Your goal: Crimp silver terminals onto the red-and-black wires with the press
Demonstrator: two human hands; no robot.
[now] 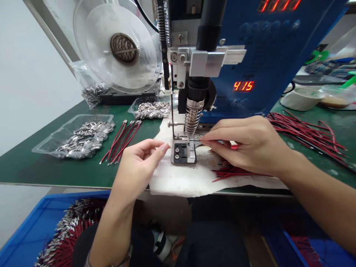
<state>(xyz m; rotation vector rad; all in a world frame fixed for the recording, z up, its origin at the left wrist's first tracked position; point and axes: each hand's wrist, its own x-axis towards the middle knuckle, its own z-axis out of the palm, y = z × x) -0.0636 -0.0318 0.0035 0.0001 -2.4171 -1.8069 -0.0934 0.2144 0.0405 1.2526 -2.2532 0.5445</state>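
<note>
At the lower left of the frame, a blue bin (20,237) carries many red and black wires with metal ends. Above it, on the green tabletop (25,167), a clear tray (46,145) holds small metal parts, and just beside this tray lies a group of red and dark wires (125,137).

Nearer the middle, the left hand (136,161) is beside the black fixture (180,152). Its thumb and forefinger tips are close together; whether they touch, or hold something small, I cannot tell. The spring-wrapped tip (194,115) of the machine stands over the fixture.

Right of the middle, the right hand (244,142) has its fingers clamped on a thin dark wire (197,140). This wire points leftward above the fixture, under the tip; its far end is too small to judge. I think it is very light and flexible, so a long free part would probably bend or swing. The best hold seems a light pinch near the end, with skin away from the tip.

Below the right hand lie loose red wires (230,171) on a pale cloth (178,183), and more red and black wires (308,133) spread at the right.
</note>
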